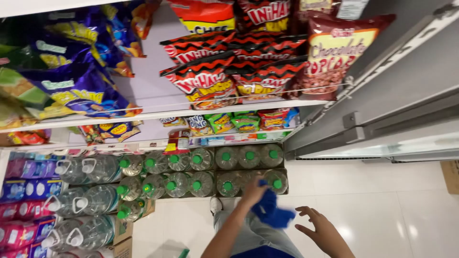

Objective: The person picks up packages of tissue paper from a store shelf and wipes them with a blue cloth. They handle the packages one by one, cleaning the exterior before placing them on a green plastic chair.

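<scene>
cloth is blue and hangs from our left hand, low in the view, just above the floor and in front of the bottles with green caps. our left hand is closed around its upper part, and the rest falls down in loose folds. our right hand is beside it, not touching, with fingers spread and nothing in it. we judge the cloth is very light and soft, so it will bend and fold wherever we take it; it is not fragile and not slippery. a good place to hold is a bunched part near the top, or two corners if we want it flat. on the left stand bigger jugs with white handles. above, the shelf carries snack bags in red and black, and purple ones further left. we cannot tell if the cloth is wet.
</scene>
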